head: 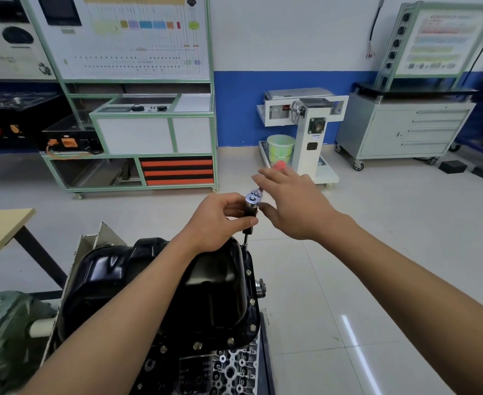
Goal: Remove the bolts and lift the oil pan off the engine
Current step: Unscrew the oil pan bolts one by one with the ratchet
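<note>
My left hand (220,220) pinches the extension (250,212) below the ratchet (253,196), standing at the oil pan (214,280) far rim. My right hand (291,203), fingers straight, lies over its handle (278,166). Oil pan sits on the engine (229,369).

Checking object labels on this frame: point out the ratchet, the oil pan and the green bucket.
ratchet (252,197), head view, on its chrome head.
oil pan (220,280), head view, on its black side.
green bucket (280,146), head view, on its side wall.
</note>
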A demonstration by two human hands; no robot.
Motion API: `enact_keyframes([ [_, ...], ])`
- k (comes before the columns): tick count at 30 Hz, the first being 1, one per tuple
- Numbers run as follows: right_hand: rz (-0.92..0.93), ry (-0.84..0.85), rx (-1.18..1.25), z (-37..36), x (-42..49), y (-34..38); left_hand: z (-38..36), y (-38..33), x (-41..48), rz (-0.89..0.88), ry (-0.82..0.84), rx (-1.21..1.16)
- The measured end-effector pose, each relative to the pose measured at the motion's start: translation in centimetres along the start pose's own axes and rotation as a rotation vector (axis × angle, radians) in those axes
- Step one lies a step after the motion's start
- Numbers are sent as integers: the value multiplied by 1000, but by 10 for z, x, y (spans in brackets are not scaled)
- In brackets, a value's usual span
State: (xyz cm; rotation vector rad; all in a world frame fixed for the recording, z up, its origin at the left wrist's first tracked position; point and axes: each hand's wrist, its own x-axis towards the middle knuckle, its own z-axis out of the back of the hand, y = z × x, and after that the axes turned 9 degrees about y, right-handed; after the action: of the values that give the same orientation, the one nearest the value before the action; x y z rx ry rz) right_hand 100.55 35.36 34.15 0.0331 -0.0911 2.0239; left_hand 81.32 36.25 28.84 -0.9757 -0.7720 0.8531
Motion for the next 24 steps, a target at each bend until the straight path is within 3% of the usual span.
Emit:
enact_keyframes([
  [3, -111, -7, -152, 14, -14, 7, -4, 1, 0, -9, -41, 48],
  [7, -115, 44, -80, 27, -31, 19, -7, 2, 0, -42, -94, 76],
  [12, -39, 106, 423, 18, -33, 41, -7, 3, -1, -74, -111, 101],
  [14, -86, 68, 499, 14, -26, 47, -8, 4, 0, -65, -140, 118],
  [18, -127, 60, 461, 18, -15, 51, -6, 5, 0, -70, -173, 124],
  [24, 1, 122, 264, 41, -10, 42, -4, -1, -3, -46, -39, 69],
])
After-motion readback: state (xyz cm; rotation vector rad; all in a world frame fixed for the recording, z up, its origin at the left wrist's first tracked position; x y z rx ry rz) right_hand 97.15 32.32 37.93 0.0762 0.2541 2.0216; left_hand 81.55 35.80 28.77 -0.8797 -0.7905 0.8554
